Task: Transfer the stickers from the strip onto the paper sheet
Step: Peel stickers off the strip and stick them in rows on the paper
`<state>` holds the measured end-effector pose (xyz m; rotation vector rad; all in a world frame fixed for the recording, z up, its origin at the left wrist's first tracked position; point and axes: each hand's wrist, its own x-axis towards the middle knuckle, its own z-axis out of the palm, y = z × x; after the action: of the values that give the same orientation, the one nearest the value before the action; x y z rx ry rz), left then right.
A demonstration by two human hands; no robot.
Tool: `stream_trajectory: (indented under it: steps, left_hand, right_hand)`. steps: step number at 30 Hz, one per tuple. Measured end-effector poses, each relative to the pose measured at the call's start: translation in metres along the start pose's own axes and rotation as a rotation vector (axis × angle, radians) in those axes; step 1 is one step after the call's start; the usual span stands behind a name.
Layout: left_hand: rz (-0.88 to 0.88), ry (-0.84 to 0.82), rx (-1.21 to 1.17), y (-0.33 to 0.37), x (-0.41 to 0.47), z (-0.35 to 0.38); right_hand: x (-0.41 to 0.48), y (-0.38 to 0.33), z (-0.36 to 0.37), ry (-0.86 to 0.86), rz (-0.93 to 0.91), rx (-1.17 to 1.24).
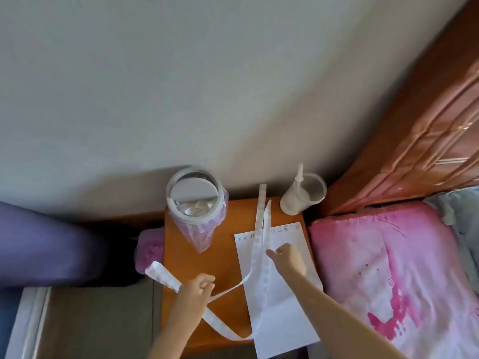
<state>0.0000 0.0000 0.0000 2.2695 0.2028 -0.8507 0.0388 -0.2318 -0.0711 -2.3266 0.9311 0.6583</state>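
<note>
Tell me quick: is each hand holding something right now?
Left hand: closed round the sticker strip.
Right hand: fingers curled over the paper sheet; whether they pinch anything cannot be told.

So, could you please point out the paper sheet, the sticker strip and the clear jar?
paper sheet [282, 320]: head view, bare lower half.
sticker strip [260, 255]: head view, stretch over the sheet.
clear jar [193, 222]: head view, side wall.
</note>
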Motion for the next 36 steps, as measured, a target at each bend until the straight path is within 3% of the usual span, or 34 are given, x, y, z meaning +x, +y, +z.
stream_trajectory:
  steps: [4, 11, 15, 19, 23, 26, 30, 36]
  left_hand:
    - [0.01, -0.004, -0.156, 0.001, 0.03, 0.018]
    - [0.084, 0.03, -0.264, 0.01, 0.048, 0.039]
    - [0.116, 0.028, -0.486, 0.039, 0.046, 0.039]
    - [0.125, 0.09, -0.707, 0.065, 0.05, 0.042]
    - [0.195, 0.276, -0.679, 0.064, 0.058, 0.045]
    - [0.211, 0.318, -0.707, 0.057, 0.066, 0.042]
    - [0.248, 0.204, -0.873, 0.045, 0.072, 0.03]
    - [0.401, 0.057, -0.795, 0.021, 0.075, 0.035]
  right_hand:
    - [0.012, -0.004, 0.029, 0.093, 0.055, -0.015]
    - [-0.003, -0.002, 0.043, 0.247, 0.024, 0.213]
    - [-0.05, 0.002, 0.029, 0.415, -0.18, 0.206]
    - [-0.082, 0.018, 0.041, 0.394, -0.346, 0.186]
    - [-0.084, 0.026, 0.057, 0.345, -0.534, 0.144]
    - [-0.079, 0.021, 0.054, 0.304, -0.626, 0.175]
    - [-0.061, 0.0, 0.025, -0.108, -0.505, 0.569]
    - [-0.011, -0.043, -0.017, -0.314, -0.652, 0.765]
